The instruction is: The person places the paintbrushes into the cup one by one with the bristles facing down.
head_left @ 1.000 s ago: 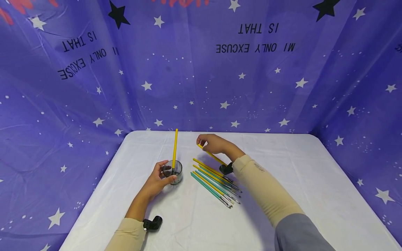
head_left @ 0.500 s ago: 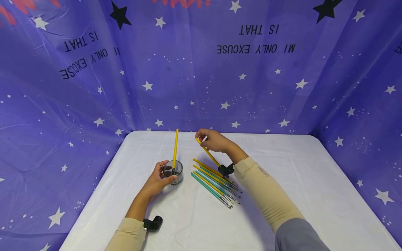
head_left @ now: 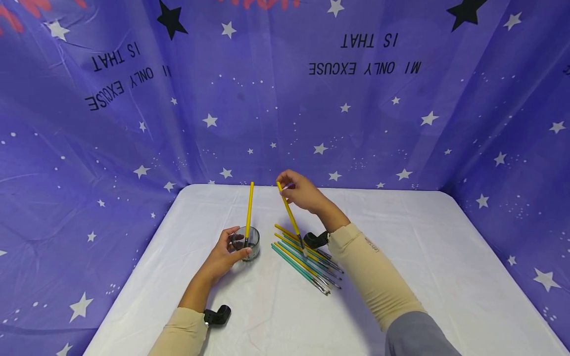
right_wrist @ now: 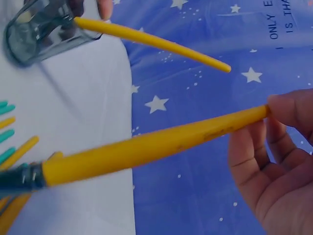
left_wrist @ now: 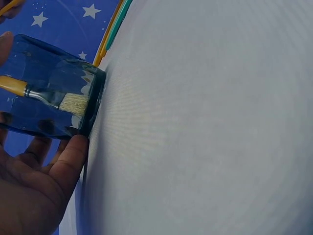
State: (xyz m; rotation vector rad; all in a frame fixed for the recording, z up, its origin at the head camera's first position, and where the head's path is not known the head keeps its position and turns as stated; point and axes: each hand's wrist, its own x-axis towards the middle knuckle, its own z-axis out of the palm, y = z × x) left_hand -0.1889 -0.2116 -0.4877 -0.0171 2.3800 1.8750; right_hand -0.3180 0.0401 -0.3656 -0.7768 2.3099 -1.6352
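My left hand (head_left: 224, 258) grips a clear glass (head_left: 253, 247) that stands on the table, thumb on the near side and fingers round the far side. One yellow paintbrush (head_left: 249, 210) leans in the glass; the left wrist view shows its pale bristles (left_wrist: 74, 104) down at the bottom. With its fingertips my right hand (head_left: 303, 192) pinches the handle end of a second yellow paintbrush (right_wrist: 146, 149), bristles pointing down. That brush hangs over a row of yellow and green paintbrushes (head_left: 294, 260) lying on the table, right of the glass.
A white cloth covers the table (head_left: 262, 316). Behind it and at both sides hangs a purple curtain (head_left: 267, 99) with stars and lettering. Black wrist cameras are strapped to both forearms.
My right hand has risen a little away from me, and the yellow paintbrush it holds has swung from slanted to steeper, its bristles now showing. The left hand stays on the glass.
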